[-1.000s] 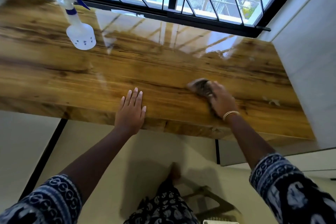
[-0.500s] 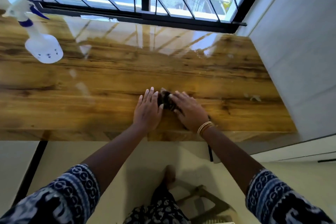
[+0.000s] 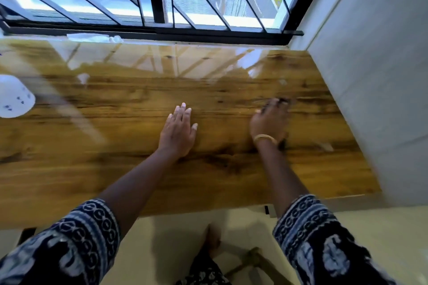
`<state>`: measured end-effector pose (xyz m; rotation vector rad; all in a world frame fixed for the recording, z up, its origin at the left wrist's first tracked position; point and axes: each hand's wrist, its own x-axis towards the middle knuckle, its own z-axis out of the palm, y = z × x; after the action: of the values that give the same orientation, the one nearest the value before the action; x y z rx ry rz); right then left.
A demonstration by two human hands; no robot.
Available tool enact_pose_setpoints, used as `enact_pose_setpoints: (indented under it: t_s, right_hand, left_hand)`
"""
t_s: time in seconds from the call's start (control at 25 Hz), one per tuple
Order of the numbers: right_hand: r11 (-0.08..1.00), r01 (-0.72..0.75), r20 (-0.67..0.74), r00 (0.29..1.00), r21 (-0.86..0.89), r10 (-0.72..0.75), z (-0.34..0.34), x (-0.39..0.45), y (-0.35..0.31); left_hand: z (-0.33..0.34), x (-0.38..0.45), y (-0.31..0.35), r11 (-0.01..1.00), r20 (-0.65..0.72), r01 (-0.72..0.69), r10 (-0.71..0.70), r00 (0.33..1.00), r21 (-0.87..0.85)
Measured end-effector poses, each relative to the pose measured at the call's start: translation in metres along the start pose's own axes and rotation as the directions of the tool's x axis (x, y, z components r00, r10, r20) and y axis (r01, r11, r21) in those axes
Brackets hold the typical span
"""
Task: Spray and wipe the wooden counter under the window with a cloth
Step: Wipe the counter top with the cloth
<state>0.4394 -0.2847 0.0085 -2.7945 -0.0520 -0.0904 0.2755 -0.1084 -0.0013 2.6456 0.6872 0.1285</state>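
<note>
Now the dark cloth is under my right hand, on the right part of the wooden counter, not far from the grey wall. Only a little of the cloth shows, at my fingertips and again near my wrist, and this part of the picture is blurred. My right hand lies on top of the cloth and covers most of it; whether the fingers are flat or curled into the cloth I cannot tell. On this wrist I wear a gold bangle.

My left hand rests flat on the counter beside it, near the middle, with the fingers straight and close together, holding nothing. The two hands are apart.

At the far left edge stands the white spray bottle, only its lower body is visible, well apart from both hands. The counter surface is shiny and reflects the window with black bars behind it. Both my sleeves have a dark blue and white pattern.
</note>
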Motion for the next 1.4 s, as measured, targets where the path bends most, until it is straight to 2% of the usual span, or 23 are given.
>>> enact_pose_setpoints:
  t_s: [0.04, 0.12, 0.16, 0.2, 0.24, 0.36, 0.44, 0.48, 0.56, 0.6, 0.64, 0.68, 0.76, 0.8, 0.88, 0.92, 0.96, 1.0, 1.04, 1.12, 1.2, 1.32, 1.4]
  right_hand:
    - [0.982, 0.19, 0.034, 0.981, -0.016, -0.19, 0.012, -0.009, -0.027]
    - [0.844, 0.536, 0.141, 0.837, -0.023, -0.528, 0.035, -0.032, -0.062]
    - [0.777, 0.63, 0.174, 0.764, 0.008, -0.621, 0.041, -0.031, -0.07]
    - [0.741, 0.671, 0.176, 0.725, 0.04, -0.666, 0.043, -0.016, -0.071]
    - [0.747, 0.663, 0.14, 0.737, 0.04, -0.661, 0.042, 0.006, -0.067]
    - [0.906, 0.418, 0.048, 0.908, -0.058, -0.416, 0.032, 0.091, -0.02]
    - [0.98, 0.189, -0.019, 0.982, -0.061, -0.19, 0.013, 0.135, 0.028]
    - [0.997, 0.061, -0.042, 0.997, -0.048, -0.063, 0.004, 0.147, 0.047]
    - [0.981, -0.193, -0.047, 0.98, -0.033, 0.191, -0.003, 0.157, 0.059]
    - [0.962, -0.271, -0.051, 0.962, -0.023, 0.27, 0.0, 0.159, 0.05]
    - [0.958, -0.287, -0.067, 0.956, -0.022, 0.285, 0.005, 0.161, 0.033]
    - [0.974, -0.222, -0.088, 0.972, -0.032, 0.219, 0.011, 0.161, 0.01]
    - [0.993, 0.113, -0.052, 0.992, -0.047, -0.115, 0.03, 0.153, -0.044]
    - [0.95, 0.31, -0.001, 0.951, -0.03, -0.31, 0.041, 0.145, -0.071]
    - [0.779, 0.627, 0.12, 0.773, 0.009, -0.623, 0.061, 0.129, -0.113]
    - [0.711, 0.703, 0.163, 0.698, 0.034, -0.697, 0.067, 0.13, -0.124]
    - [0.686, 0.726, 0.175, 0.671, 0.047, -0.721, 0.069, 0.141, -0.128]
    - [0.704, 0.709, 0.144, 0.694, 0.032, -0.706, 0.07, 0.159, -0.127]
    - [0.758, 0.652, 0.102, 0.754, 0.006, -0.649, 0.068, 0.181, -0.12]
    - [0.877, 0.479, 0.029, 0.878, -0.04, -0.478, 0.058, 0.234, -0.088]
    - [0.954, 0.29, -0.029, 0.956, -0.075, -0.292, 0.043, 0.281, -0.037]
    - [0.996, 0.033, -0.043, 0.998, -0.081, -0.037, 0.026, 0.315, 0.026]
    - [0.997, -0.02, -0.038, 0.999, -0.081, 0.017, 0.025, 0.317, 0.027]
  left_hand:
    - [0.002, 0.013, 0.001, 1.0, 0.0, 0.008, -0.008, 1.0, 0.007]
    - [0.006, 0.036, 0.007, 0.999, -0.009, 0.023, -0.022, 1.0, 0.028]
    - [0.009, 0.048, 0.01, 0.999, -0.013, 0.024, -0.023, 1.0, 0.037]
    - [0.01, 0.059, 0.012, 0.999, -0.016, 0.024, -0.024, 1.0, 0.043]
    - [0.01, 0.07, 0.013, 0.999, -0.016, 0.026, -0.026, 1.0, 0.046]
    - [0.01, 0.1, 0.018, 0.998, -0.014, 0.044, -0.043, 0.999, 0.044]
    - [0.01, 0.119, 0.021, 0.997, -0.017, 0.055, -0.054, 0.998, 0.046]
    - [0.01, 0.128, 0.022, 0.997, -0.017, 0.056, -0.055, 0.998, 0.052]
    - [0.011, 0.143, 0.024, 0.996, -0.039, 0.048, -0.046, 0.998, 0.07]
    - [0.01, 0.149, 0.024, 0.996, -0.053, 0.044, -0.04, 0.998, 0.077]
    - [0.01, 0.156, 0.024, 0.996, -0.061, 0.042, -0.037, 0.997, 0.083]
    - [0.01, 0.163, 0.024, 0.995, -0.066, 0.039, -0.032, 0.997, 0.095]
    - [0.009, 0.178, 0.022, 0.993, -0.076, 0.028, -0.019, 0.997, 0.116]
    - [0.009, 0.187, 0.021, 0.993, -0.077, 0.023, -0.014, 0.997, 0.114]
    - [0.01, 0.201, 0.017, 0.994, -0.074, 0.024, -0.016, 0.997, 0.109]
    - [0.01, 0.206, 0.016, 0.993, -0.08, 0.025, -0.016, 0.997, 0.115]
    - [0.01, 0.209, 0.015, 0.993, -0.088, 0.025, -0.015, 0.996, 0.119]
    - [0.01, 0.211, 0.015, 0.993, -0.094, 0.027, -0.016, 0.995, 0.119]
    - [0.01, 0.213, 0.014, 0.993, -0.099, 0.031, -0.019, 0.995, 0.115]
    - [0.01, 0.212, 0.014, 0.993, -0.107, 0.028, -0.016, 0.994, 0.116]
    - [0.01, 0.212, 0.014, 0.993, -0.114, 0.025, -0.011, 0.993, 0.116]
    - [0.01, 0.213, 0.014, 0.992, -0.115, 0.029, -0.015, 0.993, 0.12]
    - [0.01, 0.213, 0.014, 0.992, -0.112, 0.033, -0.02, 0.993, 0.12]
